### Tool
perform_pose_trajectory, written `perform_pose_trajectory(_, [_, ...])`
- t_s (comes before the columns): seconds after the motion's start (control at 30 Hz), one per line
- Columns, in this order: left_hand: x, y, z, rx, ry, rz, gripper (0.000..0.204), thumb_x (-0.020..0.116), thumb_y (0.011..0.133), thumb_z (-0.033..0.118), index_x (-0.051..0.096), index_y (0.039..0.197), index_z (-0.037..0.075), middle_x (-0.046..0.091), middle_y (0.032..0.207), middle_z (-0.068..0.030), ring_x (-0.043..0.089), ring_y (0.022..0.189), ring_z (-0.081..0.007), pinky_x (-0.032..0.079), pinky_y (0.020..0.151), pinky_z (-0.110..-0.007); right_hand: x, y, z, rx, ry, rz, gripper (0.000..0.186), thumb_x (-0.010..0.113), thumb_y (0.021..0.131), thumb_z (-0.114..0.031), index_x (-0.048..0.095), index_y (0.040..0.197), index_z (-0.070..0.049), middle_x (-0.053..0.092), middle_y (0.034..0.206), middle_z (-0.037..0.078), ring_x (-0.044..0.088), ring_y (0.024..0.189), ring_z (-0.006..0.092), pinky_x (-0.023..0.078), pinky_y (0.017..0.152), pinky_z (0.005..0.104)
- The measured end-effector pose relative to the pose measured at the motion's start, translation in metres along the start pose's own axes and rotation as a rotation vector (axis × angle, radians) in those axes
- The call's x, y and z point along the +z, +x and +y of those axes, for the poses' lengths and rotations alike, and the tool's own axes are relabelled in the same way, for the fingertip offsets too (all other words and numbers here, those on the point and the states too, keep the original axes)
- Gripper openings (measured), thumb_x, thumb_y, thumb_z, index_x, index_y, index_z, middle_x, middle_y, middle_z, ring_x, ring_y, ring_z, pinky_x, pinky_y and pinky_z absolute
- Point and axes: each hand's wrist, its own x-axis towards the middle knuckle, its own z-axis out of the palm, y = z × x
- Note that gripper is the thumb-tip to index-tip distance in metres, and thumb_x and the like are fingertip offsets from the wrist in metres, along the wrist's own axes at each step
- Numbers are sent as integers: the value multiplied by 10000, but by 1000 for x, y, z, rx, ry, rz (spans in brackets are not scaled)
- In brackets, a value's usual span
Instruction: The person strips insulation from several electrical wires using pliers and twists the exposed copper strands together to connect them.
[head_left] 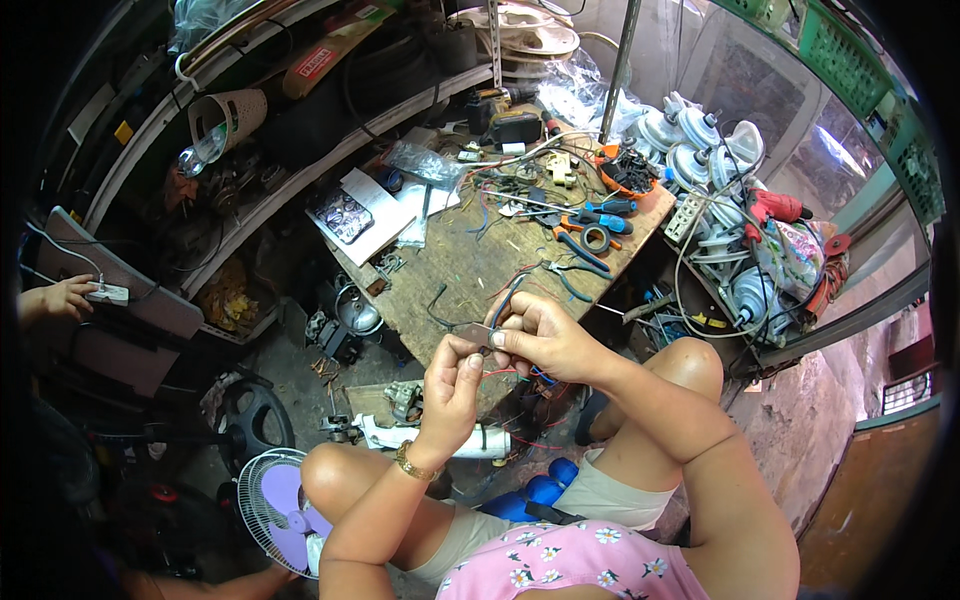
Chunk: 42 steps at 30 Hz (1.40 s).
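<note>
1. Pink floral cloth [570, 560] on the wearer's torso sits closest, well below the near edge of the worktop [445, 262].
2. Left of the worktop, a beige basket [238, 115] lies tipped on its side, with clear plastic [205, 150] at its mouth.
3. Toward the worktop's far right corner, an orange bowl [615, 182] holds a heap of small dark parts.
4. Along the left edge, a patterned flat case [342, 216] lies on white paper [392, 214]; bare wood opens from there across the middle.
5. Blue-and-orange pliers [578, 250] and a roll of tape [595, 238] crowd the right edge.
6. Around the near edge, the left hand [455, 380], raised from the wrist, pinches a small flat plate [474, 334] between thumb and forefinger.
7. From the right, the right hand [545, 335], fingers curled, presses its thumb against the plate's right end; a dark wire [505, 300] runs beside its fingers.
</note>
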Motion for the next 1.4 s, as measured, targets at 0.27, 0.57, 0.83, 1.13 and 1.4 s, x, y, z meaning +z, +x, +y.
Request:
perform_pose_trajectory(0.27, [-8, -4, -9, -28, 18, -23, 102, 458, 948, 145, 463, 954, 43, 468, 754, 35, 383, 652, -13, 320, 569, -179, -13, 2, -9, -14, -42, 145, 109, 512, 887, -98, 499, 978, -40, 575, 692, 31, 510, 532, 63, 403, 461, 185])
perform_pose_trajectory(0.57, [-8, -9, -25, -178, -230, 83, 120, 423, 965, 186, 459, 926, 78, 323, 588, 39, 255, 525, -66, 246, 507, -230, -62, -5, -31, -261, 76, 223, 231, 486, 894, -130, 464, 1087, -6, 619, 897, 125, 593, 750, 157, 490, 723, 283])
perform_pose_trajectory(0.83, [2, 2, -12, -157, -355, 66, 171, 415, 969, 223, 473, 989, 63, 454, 618, 15, 312, 516, -34, 282, 505, -189, -1, -5, -4, 46, 1, -114, 219, 488, 933, -130, 413, 1103, -15, 562, 748, 47, 486, 566, 77, 400, 498, 200])
perform_pose_trajectory(1.13, [1, -1, -11, -101, -275, 55, 177, 428, 963, 224, 484, 1004, 61, 521, 686, -7, 335, 524, -29, 297, 510, -177, 3, -1, 1, 37, -63, -122, 213, 488, 924, -104, 415, 1112, -34, 545, 707, 27, 454, 544, 57, 364, 461, 189])
perform_pose_trajectory(1.4, [-1, -2, -5, -60, -199, 102, 96, 441, 950, 173, 460, 931, 80, 444, 695, 46, 313, 576, -7, 245, 514, -167, 6, -2, -2, 24, -127, -91, 192, 494, 909, -84, 452, 1085, -21, 572, 713, 29, 476, 569, 57, 382, 489, 202])
